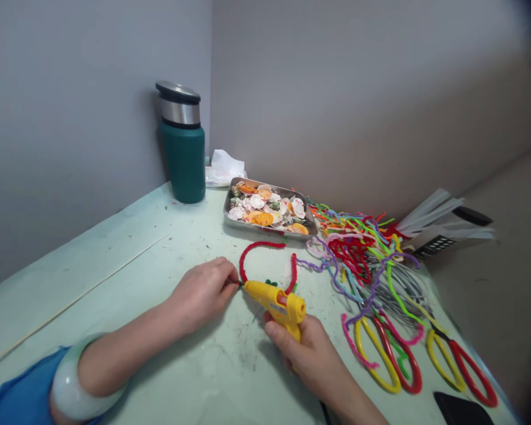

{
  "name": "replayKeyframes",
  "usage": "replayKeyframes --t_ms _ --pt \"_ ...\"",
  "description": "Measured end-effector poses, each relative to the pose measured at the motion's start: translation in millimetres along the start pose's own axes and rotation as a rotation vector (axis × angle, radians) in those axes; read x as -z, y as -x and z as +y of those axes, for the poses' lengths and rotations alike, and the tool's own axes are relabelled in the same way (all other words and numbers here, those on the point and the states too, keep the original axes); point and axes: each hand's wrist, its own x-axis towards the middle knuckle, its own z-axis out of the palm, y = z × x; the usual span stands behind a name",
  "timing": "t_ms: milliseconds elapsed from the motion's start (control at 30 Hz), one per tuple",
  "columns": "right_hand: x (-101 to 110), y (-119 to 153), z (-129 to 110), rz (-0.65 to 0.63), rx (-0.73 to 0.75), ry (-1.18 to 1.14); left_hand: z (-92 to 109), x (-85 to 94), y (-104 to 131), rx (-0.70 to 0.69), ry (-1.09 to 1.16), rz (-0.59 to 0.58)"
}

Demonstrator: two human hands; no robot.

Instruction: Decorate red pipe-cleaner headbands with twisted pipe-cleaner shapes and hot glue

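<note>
My right hand (303, 348) grips a yellow hot glue gun (272, 298), its nozzle pointing left toward my left fingertips. The thumb and fingers of my left hand (207, 289) are pinched together right at the nozzle. A tiny dark, reddish bit shows there, too small to name. Just beyond the nozzle, a red pipe cleaner (246, 257) curves over the table. Another red length (294, 271) stands behind the glue gun, partly hidden by it. Small dark green pieces (271, 283) lie between the two red lengths.
A metal tray (269, 234) of seashells sits behind my hands, near a green bottle (183, 159). Tangled pipe cleaners (354, 254), scissors (398, 366) and more scissors (473, 369) lie at right, beside a holder of clear sticks (438, 221). A thin stick (84, 298) lies at left.
</note>
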Motion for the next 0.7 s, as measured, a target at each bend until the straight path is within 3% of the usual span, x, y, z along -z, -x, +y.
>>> replayKeyframes --t_ms 300,700 --pt "0.8 1.5 -2.4 -0.008 0.0 0.025 -1.1 -1.1 -0.1 -0.039 0.03 -0.02" --pt "1.5 4.4 -1.8 -0.004 0.002 0.004 1.3 0.8 -1.9 0.023 0.177 0.006"
